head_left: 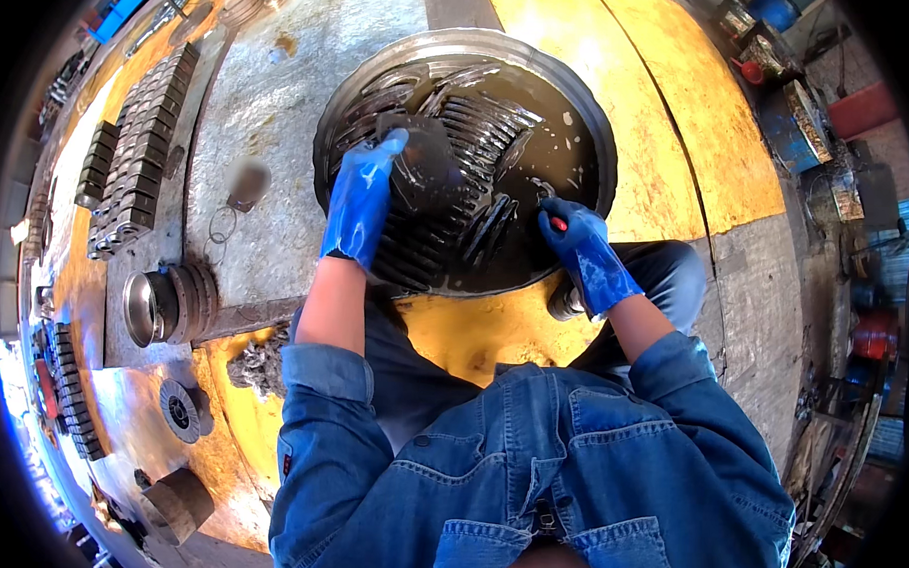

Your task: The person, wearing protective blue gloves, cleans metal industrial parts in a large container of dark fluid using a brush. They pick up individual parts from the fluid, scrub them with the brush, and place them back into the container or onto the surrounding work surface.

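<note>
A large round metal basin (600, 139) of murky brown liquid lies in front of me, with rows of dark, wet, ribbed metal parts (485, 130) in it. My left hand (359, 196), in a blue rubber glove, grips a dark, flat-faced metal part (426, 163) above the liquid, thumb along its upper edge. At the basin's right side my right hand (584, 243), gloved alike, is closed round a small tool with a red handle (559, 224). The tool's working end points at the liquid; its kind cannot be made out.
Long rows of dark metal blocks (147, 148) stand at the left. Nearer are a shiny metal ring (150, 308), a spool-like disc (180, 412) and a grey rag-like heap (259, 365). Blue bins (795, 126) line the far right. My knees flank the basin's near side.
</note>
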`<act>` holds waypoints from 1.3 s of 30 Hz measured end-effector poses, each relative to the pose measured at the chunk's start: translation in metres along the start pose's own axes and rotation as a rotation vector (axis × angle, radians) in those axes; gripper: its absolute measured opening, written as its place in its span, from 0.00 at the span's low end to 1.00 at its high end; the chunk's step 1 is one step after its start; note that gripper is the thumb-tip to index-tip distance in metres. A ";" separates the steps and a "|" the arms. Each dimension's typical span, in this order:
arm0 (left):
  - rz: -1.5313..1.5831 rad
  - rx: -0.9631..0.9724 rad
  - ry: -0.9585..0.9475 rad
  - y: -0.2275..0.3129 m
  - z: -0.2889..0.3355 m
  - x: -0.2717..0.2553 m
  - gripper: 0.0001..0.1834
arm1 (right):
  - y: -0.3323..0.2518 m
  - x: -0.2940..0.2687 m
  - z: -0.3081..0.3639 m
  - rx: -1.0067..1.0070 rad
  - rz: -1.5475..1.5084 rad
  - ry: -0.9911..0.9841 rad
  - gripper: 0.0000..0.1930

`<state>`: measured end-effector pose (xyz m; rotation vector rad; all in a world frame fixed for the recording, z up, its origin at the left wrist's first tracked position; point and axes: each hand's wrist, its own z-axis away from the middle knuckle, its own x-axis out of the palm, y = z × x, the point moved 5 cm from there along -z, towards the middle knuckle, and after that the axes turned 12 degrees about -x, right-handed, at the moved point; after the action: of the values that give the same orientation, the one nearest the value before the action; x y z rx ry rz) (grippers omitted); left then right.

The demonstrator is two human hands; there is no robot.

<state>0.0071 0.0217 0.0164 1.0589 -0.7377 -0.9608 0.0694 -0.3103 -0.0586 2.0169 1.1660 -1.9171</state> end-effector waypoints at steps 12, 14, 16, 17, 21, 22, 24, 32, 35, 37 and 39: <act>-0.046 0.020 0.223 -0.001 -0.017 -0.026 0.20 | 0.005 0.007 -0.001 0.040 0.062 -0.135 0.16; -0.098 0.024 0.236 -0.007 -0.025 -0.030 0.21 | 0.006 0.009 -0.001 0.012 0.064 -0.124 0.16; -0.173 0.020 0.261 -0.012 -0.030 -0.032 0.22 | 0.009 0.010 0.000 0.010 0.070 -0.124 0.15; -0.177 0.014 0.271 -0.011 -0.029 -0.031 0.22 | 0.008 0.009 0.000 0.023 0.074 -0.129 0.15; -0.184 -0.010 0.309 -0.013 -0.029 -0.028 0.22 | 0.007 0.011 0.001 -0.020 0.049 -0.103 0.15; -0.184 -0.017 0.318 -0.015 -0.031 -0.028 0.22 | 0.008 0.010 0.001 -0.010 0.059 -0.103 0.15; -0.182 -0.003 0.319 -0.014 -0.031 -0.026 0.22 | 0.002 0.005 0.000 0.010 0.078 -0.106 0.15; -0.260 0.059 0.348 -0.026 -0.052 -0.035 0.20 | 0.010 0.006 -0.003 -0.041 0.013 -0.024 0.14; -0.285 0.135 0.378 -0.011 -0.031 -0.026 0.22 | 0.014 0.011 -0.004 -0.121 -0.065 -0.002 0.14; -0.413 0.281 0.456 -0.012 -0.024 -0.033 0.21 | 0.007 0.009 -0.004 -0.166 -0.200 0.007 0.13; -0.631 0.370 0.576 0.011 -0.001 -0.020 0.24 | 0.023 0.018 0.006 -0.131 -0.277 -0.016 0.11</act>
<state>0.0029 0.0426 0.0259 1.8598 -0.0846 -0.9806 0.0766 -0.3217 -0.0854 1.8516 1.5950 -1.9080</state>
